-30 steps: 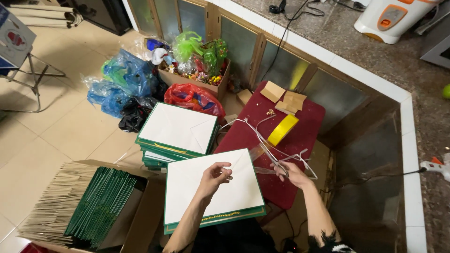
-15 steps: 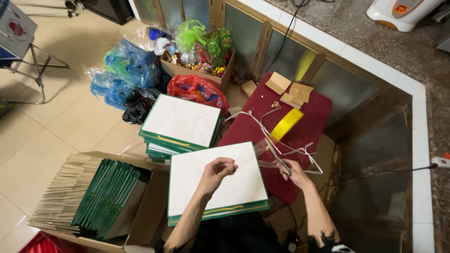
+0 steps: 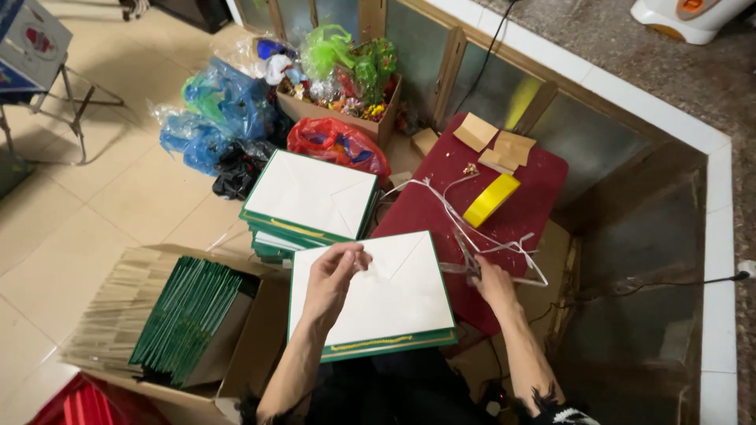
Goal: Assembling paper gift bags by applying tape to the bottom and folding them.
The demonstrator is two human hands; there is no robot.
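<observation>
Since a second ago, the left hand [image 3: 335,275] has lifted a little off the flat white paper bag [image 3: 370,303] and now hovers over its upper left part, fingers pinched narrow on what looks like a thin clear ribbon; whether it truly holds the strand is hard to tell. By this reading, a handle strand is being brought to the bag, not yet fixed.

Largest nearby is the cardboard box [image 3: 236,362] at the left, packed with upright green-edged bags. Behind the near bag sits a stack of finished bags [image 3: 311,197], white-faced with green borders. The near bag lies flat in front of the person, a green and gold band along its bottom edge, overlapping the maroon stool top [image 3: 441,212]. On that top lie a yellow tape roll [image 3: 491,200] and a tangle of clear ribbon strips [image 3: 480,244]. The right hand [image 3: 494,283] rests closed around the near end of those strips.
</observation>
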